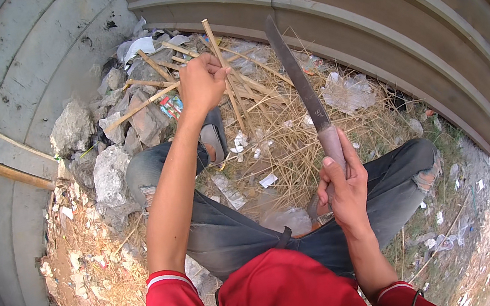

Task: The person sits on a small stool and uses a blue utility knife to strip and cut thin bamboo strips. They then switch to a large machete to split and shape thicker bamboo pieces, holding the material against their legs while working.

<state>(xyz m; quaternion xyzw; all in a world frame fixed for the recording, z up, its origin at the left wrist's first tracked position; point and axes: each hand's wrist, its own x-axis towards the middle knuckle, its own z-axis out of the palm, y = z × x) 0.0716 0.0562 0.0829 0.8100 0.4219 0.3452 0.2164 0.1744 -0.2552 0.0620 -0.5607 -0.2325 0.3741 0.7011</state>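
Observation:
My left hand [202, 84] is closed around a thin bamboo strip [211, 38], which stands nearly upright and runs down past my fingers toward the ground. My right hand [348, 186] grips the handle of a machete [299, 77]. Its long dark blade points up and away, a short gap to the right of the strip. Beyond and beside my left hand, several more split bamboo pieces [150, 102] lie crossed over the stones.
Broken concrete lumps [109, 177] lie to the left of my bent legs. Dry straw [296, 151] and litter cover the ground ahead. A brown corrugated metal sheet [363, 6] walls off the far right, and grey panels [10, 209] stand at the left.

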